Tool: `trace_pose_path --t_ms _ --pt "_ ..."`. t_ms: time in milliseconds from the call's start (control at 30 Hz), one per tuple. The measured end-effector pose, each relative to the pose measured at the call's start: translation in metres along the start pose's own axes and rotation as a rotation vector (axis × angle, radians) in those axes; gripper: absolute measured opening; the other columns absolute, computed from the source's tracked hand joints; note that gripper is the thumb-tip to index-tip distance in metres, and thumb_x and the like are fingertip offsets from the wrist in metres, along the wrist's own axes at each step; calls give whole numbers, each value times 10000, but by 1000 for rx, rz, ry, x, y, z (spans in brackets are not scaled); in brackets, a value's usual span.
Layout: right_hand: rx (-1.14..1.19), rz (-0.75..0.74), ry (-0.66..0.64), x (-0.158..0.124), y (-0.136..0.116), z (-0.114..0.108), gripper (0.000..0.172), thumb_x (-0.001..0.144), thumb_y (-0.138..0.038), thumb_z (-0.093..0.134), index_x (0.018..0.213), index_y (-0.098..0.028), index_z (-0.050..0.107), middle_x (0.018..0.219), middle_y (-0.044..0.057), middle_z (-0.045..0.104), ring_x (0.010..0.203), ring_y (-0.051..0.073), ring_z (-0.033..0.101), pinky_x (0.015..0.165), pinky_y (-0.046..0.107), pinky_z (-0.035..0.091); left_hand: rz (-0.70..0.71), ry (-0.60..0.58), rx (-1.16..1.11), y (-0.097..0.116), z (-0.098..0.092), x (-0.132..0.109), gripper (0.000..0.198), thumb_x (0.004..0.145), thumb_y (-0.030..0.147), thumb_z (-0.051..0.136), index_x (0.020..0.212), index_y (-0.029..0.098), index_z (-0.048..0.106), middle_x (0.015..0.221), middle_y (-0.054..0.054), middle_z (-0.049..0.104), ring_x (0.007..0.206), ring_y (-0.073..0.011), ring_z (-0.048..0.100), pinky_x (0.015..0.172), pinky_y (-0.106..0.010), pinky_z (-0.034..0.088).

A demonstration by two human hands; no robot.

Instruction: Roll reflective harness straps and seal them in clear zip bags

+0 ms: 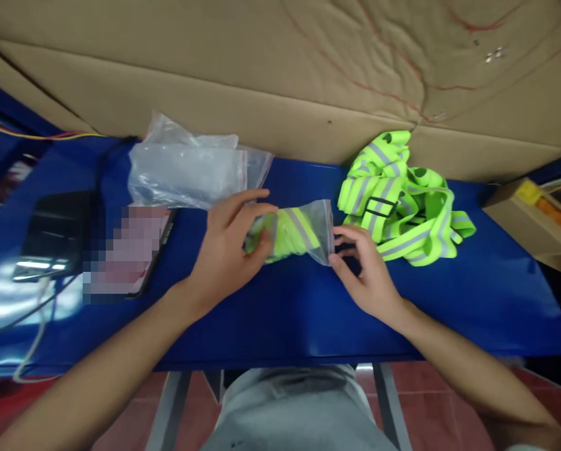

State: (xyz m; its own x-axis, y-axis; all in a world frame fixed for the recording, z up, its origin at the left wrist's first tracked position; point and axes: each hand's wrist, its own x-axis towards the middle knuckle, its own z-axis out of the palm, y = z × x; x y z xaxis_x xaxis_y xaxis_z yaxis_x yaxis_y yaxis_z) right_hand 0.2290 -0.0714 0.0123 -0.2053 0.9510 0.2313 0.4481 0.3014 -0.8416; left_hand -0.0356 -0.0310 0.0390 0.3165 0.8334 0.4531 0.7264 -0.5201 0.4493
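A clear zip-lock bag (322, 219) lies in front of me with a folded neon-yellow reflective strap (293, 233) inside it. My left hand (233, 244) is curled round the bag's left end, thumb and fingers closed on it. At the opposite end, my right hand (367, 269) pinches the zip edge between thumb and fingers. To the right of the bag is a heap of neon-yellow reflective straps (397, 200) with grey stripes and black buckles. Behind my left hand lies a pile of clear plastic bags (191, 169).
The blue table (280, 326) backs onto a cardboard-covered panel (280, 100). On the left are a black device (57, 228) with cables and a flat dark-edged object (128, 250), its face blurred. A small cardboard box (527, 228) stands at the right.
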Motion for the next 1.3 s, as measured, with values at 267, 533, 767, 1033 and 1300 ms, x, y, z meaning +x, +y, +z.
trace_pose_path --t_ms 267,533,767,1033,1300 --pt "-168 -200 40 5 -4 -14 283 1054 -163 486 1307 -248 579 1286 116 654 1212 219 647 1010 408 587 231 -165 145 10 15 -10 417 999 255 648 1394 368 573 1534 -102 594 1420 -344 569 1238 -667 329" --pt "-708 -283 273 20 2 -41 462 995 -314 670 1429 -229 536 1474 189 534 1458 348 506 1202 560 443 74 -36 167 0 10 -9 558 996 174 597 1497 407 514 1637 -113 474 1497 -398 482 1236 -757 262" --pt "-772 -3 341 38 33 -65 840 1013 -625 559 1635 -117 314 1620 261 442 1524 405 433 1206 610 401 502 -79 -10 21 18 -22 340 984 54 547 1256 212 677 1278 -102 738 1122 -244 714 981 -418 569" --pt "-665 48 257 49 37 -68 876 853 -777 684 1503 -206 546 1245 156 663 1150 348 645 1019 572 497 591 -184 -103 20 40 -31 260 992 82 547 1176 148 718 1110 -86 764 849 -217 753 774 -377 646" --pt "-626 -215 -7 28 9 -61 399 926 -384 769 1275 -254 625 1312 90 713 1244 304 666 1071 484 476 413 -86 -136 16 39 -28 353 1022 108 567 1371 136 610 1306 -143 686 1172 -228 720 977 -349 637"
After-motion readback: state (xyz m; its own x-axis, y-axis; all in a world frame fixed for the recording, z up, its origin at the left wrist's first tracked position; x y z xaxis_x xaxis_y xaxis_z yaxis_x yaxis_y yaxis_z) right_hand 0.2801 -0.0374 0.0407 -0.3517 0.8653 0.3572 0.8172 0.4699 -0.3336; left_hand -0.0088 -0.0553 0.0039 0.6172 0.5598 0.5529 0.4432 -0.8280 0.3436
